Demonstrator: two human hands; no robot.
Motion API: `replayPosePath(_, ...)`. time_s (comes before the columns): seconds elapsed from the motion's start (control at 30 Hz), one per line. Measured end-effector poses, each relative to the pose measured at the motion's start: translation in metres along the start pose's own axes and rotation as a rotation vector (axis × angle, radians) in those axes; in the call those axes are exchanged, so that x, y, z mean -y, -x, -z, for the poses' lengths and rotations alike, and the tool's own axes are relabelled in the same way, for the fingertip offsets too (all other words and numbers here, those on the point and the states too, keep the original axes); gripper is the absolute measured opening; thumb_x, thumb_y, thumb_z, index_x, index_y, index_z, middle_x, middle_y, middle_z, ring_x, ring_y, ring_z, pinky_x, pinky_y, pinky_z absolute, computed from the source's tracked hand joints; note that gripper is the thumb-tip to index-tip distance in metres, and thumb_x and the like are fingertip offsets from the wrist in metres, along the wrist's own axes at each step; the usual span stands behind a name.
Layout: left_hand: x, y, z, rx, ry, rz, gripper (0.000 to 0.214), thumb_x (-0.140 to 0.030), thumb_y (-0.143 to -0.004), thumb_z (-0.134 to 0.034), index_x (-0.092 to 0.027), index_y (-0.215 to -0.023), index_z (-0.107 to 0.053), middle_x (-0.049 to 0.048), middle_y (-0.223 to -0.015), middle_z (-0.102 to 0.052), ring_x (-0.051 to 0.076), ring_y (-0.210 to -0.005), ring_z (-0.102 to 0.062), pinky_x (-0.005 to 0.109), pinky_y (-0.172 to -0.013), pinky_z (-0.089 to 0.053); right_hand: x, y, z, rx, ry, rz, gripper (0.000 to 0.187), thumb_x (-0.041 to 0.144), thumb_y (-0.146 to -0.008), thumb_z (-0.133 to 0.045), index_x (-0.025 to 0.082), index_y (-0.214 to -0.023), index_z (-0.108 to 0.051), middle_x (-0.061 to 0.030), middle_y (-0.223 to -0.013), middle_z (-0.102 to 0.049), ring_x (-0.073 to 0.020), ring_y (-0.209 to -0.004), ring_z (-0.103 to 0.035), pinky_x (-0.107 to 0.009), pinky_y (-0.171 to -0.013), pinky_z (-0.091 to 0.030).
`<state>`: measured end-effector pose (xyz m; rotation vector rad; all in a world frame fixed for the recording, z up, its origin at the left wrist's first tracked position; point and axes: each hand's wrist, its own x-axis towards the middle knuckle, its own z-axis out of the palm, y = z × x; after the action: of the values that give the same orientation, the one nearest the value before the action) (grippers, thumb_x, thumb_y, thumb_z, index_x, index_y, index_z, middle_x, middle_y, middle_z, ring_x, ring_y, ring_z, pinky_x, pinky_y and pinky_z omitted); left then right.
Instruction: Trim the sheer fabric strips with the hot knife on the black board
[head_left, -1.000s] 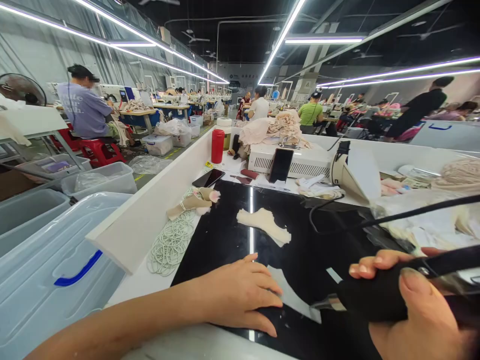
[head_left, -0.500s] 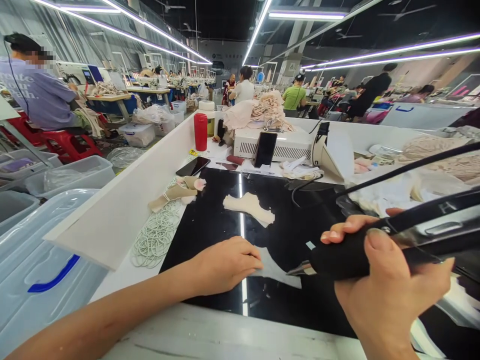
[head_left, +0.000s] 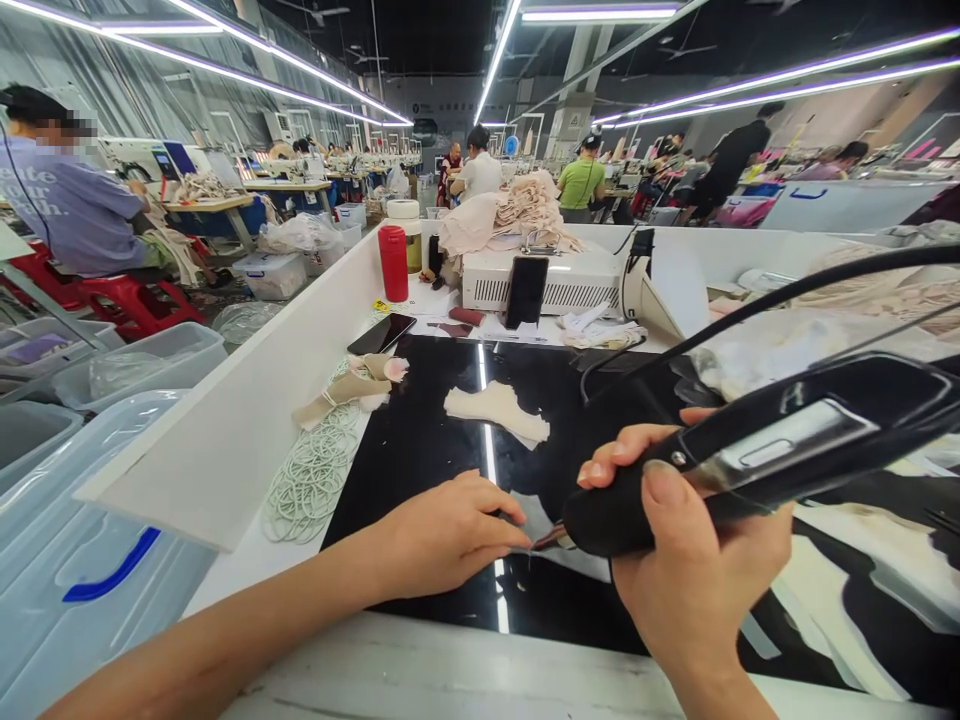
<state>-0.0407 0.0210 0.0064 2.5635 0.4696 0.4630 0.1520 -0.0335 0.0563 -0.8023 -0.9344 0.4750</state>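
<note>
My right hand (head_left: 690, 570) is wrapped round a black corded hand tool (head_left: 750, 460) with a metal tip. The tip points left, close to the fingertips of my left hand (head_left: 450, 535). My left hand lies flat, fingers together, pressing a thin pale fabric piece (head_left: 559, 545) onto the glossy black work surface (head_left: 420, 440). Another cream fabric piece (head_left: 499, 410) lies farther back on the black surface.
A coil of white elastic loops (head_left: 315, 475) and beige straps (head_left: 349, 385) lie left of the black surface. Behind stand a red bottle (head_left: 393, 262), two phones (head_left: 525, 290), a white machine box (head_left: 570, 280) and fabric piles. Plastic bins (head_left: 90, 520) sit left; other people work beyond.
The right hand has carried the tool leftward, so its tip is now beside the left fingertips. The left hand has stayed on the fabric piece.
</note>
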Motion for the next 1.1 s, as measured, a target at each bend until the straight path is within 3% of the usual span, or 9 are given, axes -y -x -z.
replayPosePath(0.37,-0.001,-0.002,0.002,-0.024,0.001,-0.019,0.023,-0.017,-0.107,-0.06,-0.019,-0.122,-0.076,0.0096,-0.12,-0.073,0.023,-0.113,-0.067,0.045,-0.121,-0.042,-0.005,-0.003,0.004,0.04,0.038,0.052,0.034,0.022,-0.092,-0.08,0.026,-0.119,-0.059,0.0048,-0.083,-0.069,-0.0173,-0.062,-0.065,-0.036,-0.061,-0.058)
replayPosePath(0.47,-0.001,-0.001,0.004,-0.017,0.023,-0.012,0.024,-0.016,-0.106,-0.058,-0.019,-0.124,-0.075,0.0114,-0.128,-0.072,0.024,-0.121,-0.066,0.047,-0.125,-0.037,-0.006,-0.007,0.007,0.0,0.048,0.063,0.036,0.024,-0.09,-0.082,0.026,-0.118,-0.059,0.005,-0.083,-0.069,-0.0172,-0.061,-0.065,-0.036,-0.062,-0.058)
replayPosePath(0.67,-0.001,0.001,0.009,0.111,0.149,0.055,0.035,-0.024,-0.096,-0.079,-0.025,-0.131,-0.073,0.0091,-0.146,-0.067,0.03,-0.142,-0.057,0.058,-0.131,-0.024,0.002,-0.002,0.005,-0.021,0.026,0.026,0.037,0.028,-0.089,-0.083,0.026,-0.118,-0.06,0.0052,-0.082,-0.068,-0.0172,-0.061,-0.064,-0.036,-0.062,-0.058)
replayPosePath(1.1,-0.003,0.0,0.013,0.156,0.178,0.066,0.051,-0.033,-0.092,-0.085,-0.029,-0.14,-0.068,0.0089,-0.152,-0.063,0.033,-0.148,-0.052,0.065,-0.132,-0.016,0.008,0.01,0.002,0.017,-0.005,-0.018,0.038,0.034,-0.089,-0.087,0.027,-0.117,-0.062,0.003,-0.083,-0.068,-0.0192,-0.063,-0.064,-0.038,-0.061,-0.057)
